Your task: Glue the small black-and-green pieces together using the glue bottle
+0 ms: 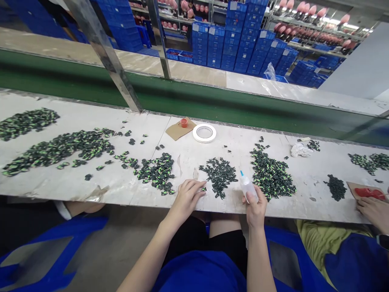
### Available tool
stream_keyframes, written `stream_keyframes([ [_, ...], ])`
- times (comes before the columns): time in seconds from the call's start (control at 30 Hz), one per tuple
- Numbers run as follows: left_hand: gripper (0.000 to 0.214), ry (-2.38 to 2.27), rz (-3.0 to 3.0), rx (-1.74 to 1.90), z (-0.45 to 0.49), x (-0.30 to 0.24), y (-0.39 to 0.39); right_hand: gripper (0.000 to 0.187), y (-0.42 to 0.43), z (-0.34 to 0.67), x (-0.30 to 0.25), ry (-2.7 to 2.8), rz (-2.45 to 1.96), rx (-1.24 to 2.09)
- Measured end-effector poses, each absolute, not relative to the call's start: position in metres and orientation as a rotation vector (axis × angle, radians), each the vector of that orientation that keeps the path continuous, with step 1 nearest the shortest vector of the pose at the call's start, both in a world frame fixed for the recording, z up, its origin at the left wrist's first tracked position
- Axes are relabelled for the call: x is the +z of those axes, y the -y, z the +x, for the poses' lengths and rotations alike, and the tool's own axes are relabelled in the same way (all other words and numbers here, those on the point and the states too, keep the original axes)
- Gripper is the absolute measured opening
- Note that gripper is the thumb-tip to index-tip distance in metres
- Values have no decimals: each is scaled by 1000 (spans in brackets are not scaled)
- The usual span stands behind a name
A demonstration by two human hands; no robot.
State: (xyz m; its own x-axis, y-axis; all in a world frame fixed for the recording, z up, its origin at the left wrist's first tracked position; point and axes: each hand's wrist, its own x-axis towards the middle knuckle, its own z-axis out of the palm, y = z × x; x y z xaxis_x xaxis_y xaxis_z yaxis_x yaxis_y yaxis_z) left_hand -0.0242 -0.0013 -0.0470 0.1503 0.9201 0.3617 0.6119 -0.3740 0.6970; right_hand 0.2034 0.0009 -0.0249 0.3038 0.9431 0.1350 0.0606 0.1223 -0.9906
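My left hand (189, 198) rests at the table's near edge, its fingers closed on a small black-and-green piece (203, 189) that shows at the fingertips. In my right hand (256, 206) is a translucent squeeze bottle (248, 188) with a blue nozzle, tilted with its tip up and to the left. Between and beyond my hands lies a pile of small dark oblong parts (219, 175). A heap of black-and-green pieces (154, 172) is left of my left hand, and another heap (272, 174) is just beyond my right hand.
A roll of white tape (204, 133) lies near brown cardboard (173, 131) holding a small red cup (184, 122). More pieces (65, 150) spread leftward. A metal post (106, 56) rises at the table's back. At right, a co-worker's hand (375, 211) is by red parts (369, 193).
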Motion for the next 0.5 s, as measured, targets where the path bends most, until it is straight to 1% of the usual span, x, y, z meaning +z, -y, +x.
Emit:
stream_keyframes([
  [0.13, 20, -1415, 1980, 1188, -28, -47, 3, 31, 4, 197, -17, 1128, -1346, 869],
  [0.27, 16, -1497, 1894, 1236, -25, -43, 6, 37, 6, 188, -10, 1075, -1362, 757],
  [0.4, 12, -1519, 1830, 1266, -22, -40, 7, 28, 7, 178, -10, 1072, -1357, 704],
  [0.5, 11, -1522, 1795, 1274, -22, -40, 6, 27, 7, 171, -14, 1135, -1376, 714],
])
